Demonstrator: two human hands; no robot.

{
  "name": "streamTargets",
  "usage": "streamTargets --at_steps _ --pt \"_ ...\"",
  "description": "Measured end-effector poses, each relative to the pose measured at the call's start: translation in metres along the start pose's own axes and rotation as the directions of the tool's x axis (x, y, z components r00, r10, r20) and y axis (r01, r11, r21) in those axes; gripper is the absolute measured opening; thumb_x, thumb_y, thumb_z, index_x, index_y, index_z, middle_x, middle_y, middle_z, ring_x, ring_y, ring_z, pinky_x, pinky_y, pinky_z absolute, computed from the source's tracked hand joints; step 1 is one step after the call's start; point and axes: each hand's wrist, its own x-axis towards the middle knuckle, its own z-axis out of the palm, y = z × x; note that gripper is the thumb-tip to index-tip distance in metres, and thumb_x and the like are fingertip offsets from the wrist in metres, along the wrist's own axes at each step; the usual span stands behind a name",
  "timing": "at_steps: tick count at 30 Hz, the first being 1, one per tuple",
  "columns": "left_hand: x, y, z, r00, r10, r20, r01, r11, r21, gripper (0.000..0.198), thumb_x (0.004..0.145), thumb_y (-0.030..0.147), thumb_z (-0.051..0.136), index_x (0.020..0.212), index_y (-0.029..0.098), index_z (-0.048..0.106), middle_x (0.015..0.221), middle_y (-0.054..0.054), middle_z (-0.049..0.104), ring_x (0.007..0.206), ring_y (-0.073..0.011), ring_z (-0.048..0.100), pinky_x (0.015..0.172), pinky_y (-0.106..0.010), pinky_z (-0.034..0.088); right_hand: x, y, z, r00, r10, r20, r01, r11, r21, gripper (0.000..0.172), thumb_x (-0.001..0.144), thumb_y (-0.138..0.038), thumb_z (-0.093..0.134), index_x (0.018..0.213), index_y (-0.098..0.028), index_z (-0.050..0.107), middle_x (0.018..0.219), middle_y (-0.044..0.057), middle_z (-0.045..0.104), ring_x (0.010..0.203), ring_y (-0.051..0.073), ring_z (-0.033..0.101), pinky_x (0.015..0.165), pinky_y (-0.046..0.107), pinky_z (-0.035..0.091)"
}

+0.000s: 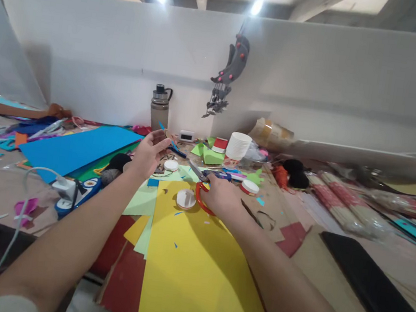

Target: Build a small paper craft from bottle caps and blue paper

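Head camera looks down on the right hand (221, 196), clenched around red-handled scissors (196, 196) whose blades point away over the yellow sheet (192, 267). The left hand (149, 152) is lifted off the table, fingertips pinching a thin blue strip (165, 134). A white tape roll (186, 199) sits just beside the scissors. Farther out lie a big blue sheet (77, 150) on the left, and a grey bottle (160, 108) and stacked white cups (238, 146) by the wall.
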Motion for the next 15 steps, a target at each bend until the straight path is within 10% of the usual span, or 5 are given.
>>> streamTargets --at_steps 9,15 --pt "-0.004 0.002 0.003 0.975 -0.178 0.136 0.192 0.977 -0.096 0.03 0.072 0.026 0.077 0.096 0.018 0.062 0.084 -0.002 0.072 0.072 -0.0122 0.068 0.067 -0.025 0.053 0.005 -0.004 -0.006 0.988 -0.134 0.082 0.135 0.991 -0.002 0.032 0.086 -0.034 0.057 0.107 -0.013 0.07 0.116 0.02 0.067 0.098 0.027 0.067 0.077 0.03 0.047" --pt "-0.005 -0.005 0.002 0.951 -0.236 0.2 0.259 0.961 -0.1 0.032 0.071 0.026 0.077 0.098 0.016 0.062 0.086 -0.005 0.072 0.08 -0.0153 0.07 0.072 -0.027 0.054 -0.001 0.044 -0.041 0.975 -0.021 -0.221 0.053 0.988 0.142 0.032 0.094 -0.031 0.044 0.101 -0.02 0.073 0.101 0.01 0.075 0.09 0.021 0.067 0.074 0.026 0.044"
